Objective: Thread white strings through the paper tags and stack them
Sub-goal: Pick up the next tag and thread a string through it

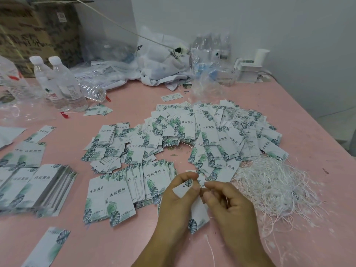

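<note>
My left hand (178, 197) grips a paper tag (183, 188) printed with green leaves, its punched hole end up between thumb and fingers. My right hand (229, 201) pinches a thin white string (211, 249) right beside the tag's top; the string trails down toward the front edge. A loose heap of white strings (273, 184) lies to the right. Unthreaded tags (123, 191) are fanned out in front of my hands. A wide spread of tags with strings (221, 132) covers the table's middle.
The pink table (134, 243) holds neat tag stacks (44, 187) at the left and one loose tag (50, 245) near the front. Water bottles (61, 83), plastic bags (163, 62) and a cardboard box (38, 31) stand at the back. The table's right edge runs beside a white wall.
</note>
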Available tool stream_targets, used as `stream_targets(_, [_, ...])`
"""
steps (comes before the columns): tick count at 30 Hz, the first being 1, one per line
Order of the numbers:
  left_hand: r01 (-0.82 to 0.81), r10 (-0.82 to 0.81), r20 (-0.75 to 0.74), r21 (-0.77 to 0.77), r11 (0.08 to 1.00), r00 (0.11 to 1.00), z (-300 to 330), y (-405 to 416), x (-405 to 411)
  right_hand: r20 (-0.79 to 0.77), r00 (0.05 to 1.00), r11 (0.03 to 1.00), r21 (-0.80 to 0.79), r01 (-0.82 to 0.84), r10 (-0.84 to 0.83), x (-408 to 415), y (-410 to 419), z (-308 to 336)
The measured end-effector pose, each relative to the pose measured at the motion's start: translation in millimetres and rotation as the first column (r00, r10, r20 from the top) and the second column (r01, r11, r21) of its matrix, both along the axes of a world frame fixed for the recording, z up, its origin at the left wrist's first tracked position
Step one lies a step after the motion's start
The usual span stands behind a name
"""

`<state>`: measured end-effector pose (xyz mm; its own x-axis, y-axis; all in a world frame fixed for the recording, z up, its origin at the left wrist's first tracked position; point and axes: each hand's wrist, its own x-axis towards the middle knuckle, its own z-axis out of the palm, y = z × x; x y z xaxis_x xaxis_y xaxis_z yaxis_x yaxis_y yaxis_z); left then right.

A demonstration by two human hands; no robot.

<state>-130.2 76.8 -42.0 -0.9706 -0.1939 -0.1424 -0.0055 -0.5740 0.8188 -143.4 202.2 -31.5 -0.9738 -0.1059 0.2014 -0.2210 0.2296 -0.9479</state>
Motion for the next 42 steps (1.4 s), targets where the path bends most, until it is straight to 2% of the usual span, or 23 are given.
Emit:
stream_targets(2, [0.005,-0.006,-0.013,-0.049,0.999,1.0,-2,0,0,-0.059,0.998,1.0,0.025,0.012,-0.01,-1,0,-1])
stream_targets(11, [0.049,-0.06,-0.044,-0.218,0.975,0.997,-4,0,1,-0.13,0.991,0.997,0.061,0.038,-0.03,-2,0,-2])
stream_targets(14, [0.017,-0.024,-0.021,-0.29,0.957,0.999,-4,2,1,-0.128,0.991,0.999,0.019,0.047,-0.044,-3,0,-4])
stream_targets(17, [0.003,0.011,0.037,-0.367,0.93,0.999,-9,5,3,-0.167,0.985,0.997,0.052,0.05,-0.04,0,-3,-4])
stream_targets(28, [0.026,-0.004,0.061,-0.37,0.928,0.998,-10,9,3,-0.246,0.966,0.971,0.201,0.131,-0.08,-2,-11,-5])
stream_targets(35, [0.029,-0.011,0.063,-0.297,0.954,0.998,-8,10,1,-0.303,0.951,0.957,0.253,0.14,-0.059,-1,-12,-4])
stream_targets(39, [0.019,0.003,0.063,-0.338,0.941,0.998,-7,10,0,-0.315,0.946,0.951,0.264,0.162,-0.073,-3,-12,-4])
stream_targets(42, [-0.01,0.03,0.038,-0.451,0.892,0.999,-6,9,1,-0.312,0.947,0.951,0.266,0.158,-0.07,-4,-10,-5])
